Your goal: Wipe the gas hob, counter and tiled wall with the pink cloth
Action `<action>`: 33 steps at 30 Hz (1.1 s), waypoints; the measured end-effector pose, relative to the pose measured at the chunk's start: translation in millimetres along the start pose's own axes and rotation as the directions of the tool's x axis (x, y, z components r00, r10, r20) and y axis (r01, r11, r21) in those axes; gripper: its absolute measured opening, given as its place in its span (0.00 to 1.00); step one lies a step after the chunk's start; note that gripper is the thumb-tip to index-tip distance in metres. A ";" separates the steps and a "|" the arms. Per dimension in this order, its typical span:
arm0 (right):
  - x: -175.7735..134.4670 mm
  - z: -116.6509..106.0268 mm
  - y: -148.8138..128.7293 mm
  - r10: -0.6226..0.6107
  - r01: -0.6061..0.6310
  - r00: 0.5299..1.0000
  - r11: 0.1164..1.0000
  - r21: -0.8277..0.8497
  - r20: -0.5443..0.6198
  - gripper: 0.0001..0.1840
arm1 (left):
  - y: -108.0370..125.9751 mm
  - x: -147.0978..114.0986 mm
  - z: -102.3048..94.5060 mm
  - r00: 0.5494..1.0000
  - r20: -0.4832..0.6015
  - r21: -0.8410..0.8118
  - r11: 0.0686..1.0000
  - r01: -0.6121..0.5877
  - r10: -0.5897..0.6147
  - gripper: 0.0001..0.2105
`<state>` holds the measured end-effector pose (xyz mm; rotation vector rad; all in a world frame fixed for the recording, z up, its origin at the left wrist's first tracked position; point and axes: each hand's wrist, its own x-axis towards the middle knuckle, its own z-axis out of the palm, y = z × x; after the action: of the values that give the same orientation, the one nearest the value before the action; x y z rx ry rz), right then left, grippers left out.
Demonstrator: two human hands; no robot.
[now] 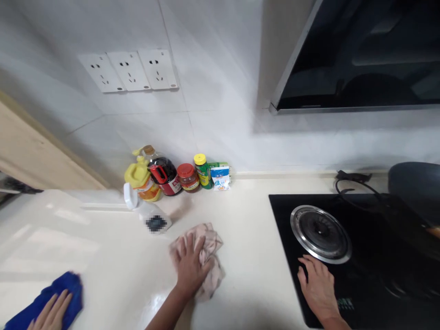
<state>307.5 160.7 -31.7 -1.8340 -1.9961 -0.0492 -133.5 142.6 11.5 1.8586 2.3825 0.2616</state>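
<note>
My left hand (191,268) presses down on a crumpled pale pink cloth (210,245) on the white countertop, its fingers over the fabric and the thumb against a fold. My right hand (318,289) rests palm down on the black cooktop (285,220), fingers loosely apart and holding nothing, just below the round metal-rimmed burner (321,234). Near my left hand, a white spray bottle (146,208) leans or lies, its label blurred. At the lower left, another person's hand (51,311) lies on a blue cloth (70,288).
Along the wall stand a yellow jug (137,176), a dark sauce bottle (165,172), a red-lidded jar (187,178), a green yellow-capped container (203,172) and a white-blue packet (220,178). A dark pan (414,190) sits right, below the range hood (360,59).
</note>
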 end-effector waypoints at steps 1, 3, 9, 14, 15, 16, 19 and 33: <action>0.5 -1.2 -1.2 0.002 -0.002 1.000 1.000 0.000 0.004 0.18 | 14.7 20.8 0.0 1.000 0.009 -0.007 1.000 -0.025 0.025 0.34; 1.5 -3.8 -3.7 0.005 -0.005 1.000 1.000 0.001 0.012 0.17 | 45.9 62.6 1.0 0.998 0.021 -0.037 0.997 -0.066 0.066 0.34; 4.8 -10.2 -8.6 0.004 -0.004 1.000 1.000 0.005 0.022 0.15 | 142.4 157.2 18.0 0.967 0.054 -0.161 0.958 -0.237 0.248 0.30; 7.7 -13.8 -11.2 0.026 -0.027 0.999 1.000 0.016 0.046 0.14 | 206.8 197.3 35.5 0.942 0.073 -0.216 0.927 -0.307 0.329 0.29; 7.9 -13.9 -11.2 0.027 -0.028 0.999 0.999 0.022 0.044 0.14 | 216.0 200.7 37.8 0.940 0.077 -0.223 0.925 -0.309 0.332 0.29; 8.0 -13.5 -10.9 0.027 -0.028 0.999 0.999 0.028 0.037 0.14 | 223.9 201.9 39.9 0.939 0.081 -0.228 0.923 -0.309 0.334 0.29; 7.2 -11.0 -8.8 0.025 -0.026 1.000 0.998 0.054 0.008 0.14 | 239.6 190.0 45.5 0.929 0.085 -0.240 0.912 -0.333 0.361 0.28; 11.2 -10.0 3.2 0.219 -0.071 0.949 0.850 0.522 -0.226 0.19 | 238.6 -40.7 48.5 0.844 0.007 -0.278 0.812 -0.513 0.536 0.25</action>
<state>313.0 168.6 -19.8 -1.5252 -1.4860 0.2355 112.5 163.0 11.2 2.2916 1.6244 0.5069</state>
